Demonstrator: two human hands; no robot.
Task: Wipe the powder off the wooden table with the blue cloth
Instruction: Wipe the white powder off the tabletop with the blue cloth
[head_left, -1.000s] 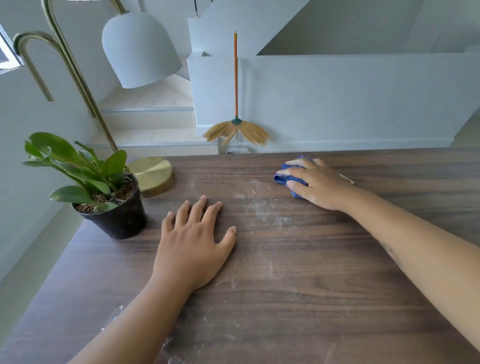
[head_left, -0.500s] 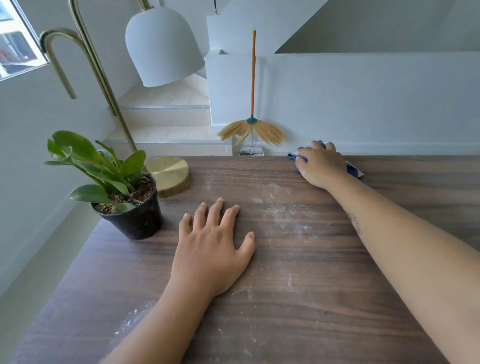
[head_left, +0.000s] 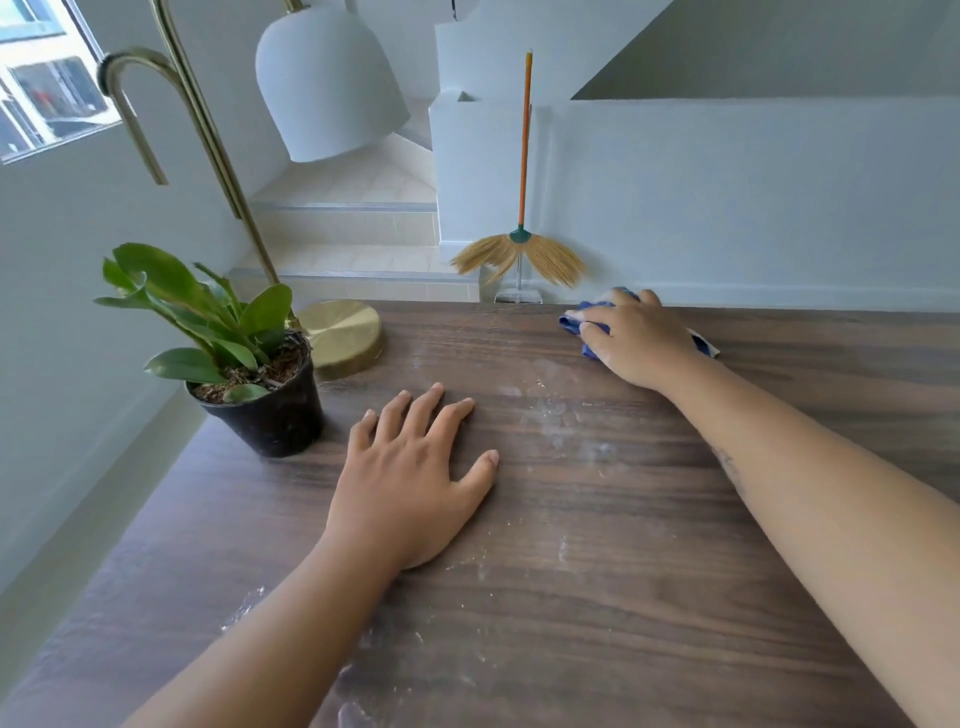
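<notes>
My right hand (head_left: 636, 340) presses the blue cloth (head_left: 576, 325) flat on the dark wooden table (head_left: 675, 597), close to its far edge. Most of the cloth is hidden under the hand; blue shows by the fingertips and a corner sticks out behind the wrist. Faint white powder (head_left: 558, 415) streaks the wood between my two hands, and more specks lie near the front by my left forearm. My left hand (head_left: 410, 478) rests palm down on the table, fingers spread, holding nothing.
A potted green plant (head_left: 260, 405) in a black pot stands at the table's left side. Behind it sits the round brass base (head_left: 345, 332) of a lamp with a white shade (head_left: 324, 83). Beyond the table, a broom (head_left: 522, 249) leans on a white wall beside steps.
My right hand slid the cloth away from me, from the powdered middle to the table's far edge. The left hand stayed flat in place.
</notes>
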